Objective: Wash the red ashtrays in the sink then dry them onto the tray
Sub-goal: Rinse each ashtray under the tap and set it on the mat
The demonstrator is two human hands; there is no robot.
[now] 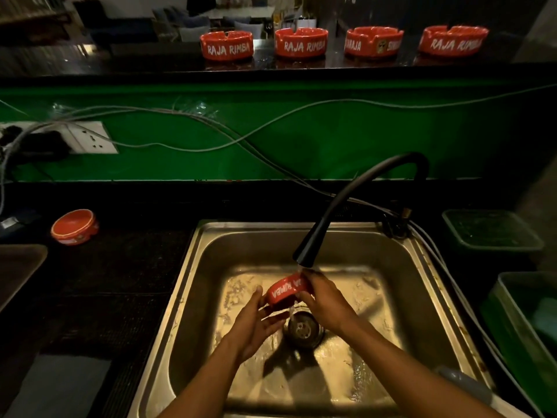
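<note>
red ashtray point(286, 290) betw. both hands, L hand point(256, 324) & R hand point(324, 303) gripping it, under faucet point(310, 245)

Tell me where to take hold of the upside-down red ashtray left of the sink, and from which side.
Come from above and grip across the round side wall of the upside-down red ashtray. It lies base-up on the black counter, so its rim is underneath.

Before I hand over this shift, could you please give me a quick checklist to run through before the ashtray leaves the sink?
1. Held ashtray gripped by both left hand and right hand: ok.
2. Water from faucet reaching it: ok.
3. Inside rinsed clean: cannot tell.
4. Drain open: ok.
5. Tray within reach on the left: ok.
6. Four shelf ashtrays washed: cannot tell.
</note>
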